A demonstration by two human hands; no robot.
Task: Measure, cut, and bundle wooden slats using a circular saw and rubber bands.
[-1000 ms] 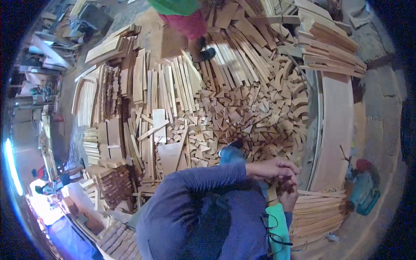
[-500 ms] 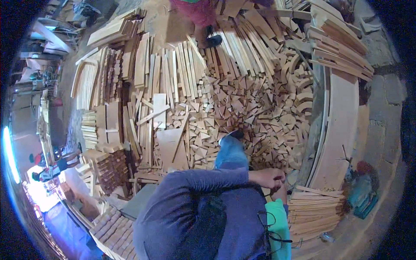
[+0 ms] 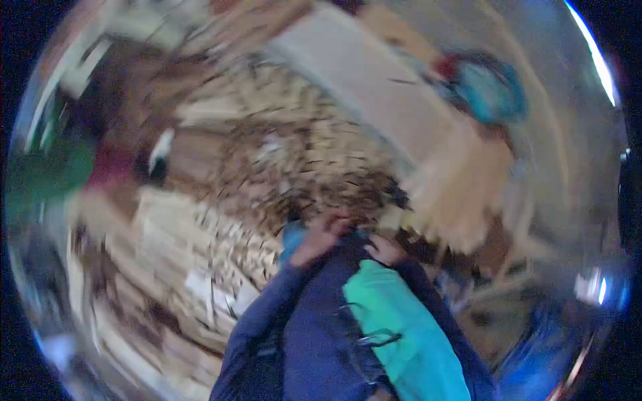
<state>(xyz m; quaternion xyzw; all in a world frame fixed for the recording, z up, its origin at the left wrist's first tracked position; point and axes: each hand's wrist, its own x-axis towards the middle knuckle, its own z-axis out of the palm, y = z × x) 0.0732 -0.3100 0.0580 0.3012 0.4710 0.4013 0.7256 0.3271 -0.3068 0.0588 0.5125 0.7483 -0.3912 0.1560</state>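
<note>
Handling wood offcuts point(image 3: 267, 147): judged light, stiff; best gripped by edges.
Offcut spot: spread toward hands' 11 o'clock.
Left hand point(image 3: 326, 235), right hand point(image 3: 386, 250): held slightly apart; any grip blurred, cannot be told.

Ahead of the left hand point(image 3: 326, 234), the offcuts point(image 3: 267, 160) look like bare, matt wood, rough as a heap. Beyond both hands, the board point(image 3: 361, 73) is smooth-looking wood without gloss. Left of the hands, the strips point(image 3: 170, 227) appear raw and matt; so does the wooden stack point(image 3: 461, 187) past the right hand point(image 3: 386, 250). Nearer the body than the hands, the sleeve point(image 3: 264, 304) is dull cloth, the green panel point(image 3: 408, 327) smooth, matt fabric. Blur hides the finish of the teal thing point(image 3: 491, 90), far off beyond the right hand.
</note>
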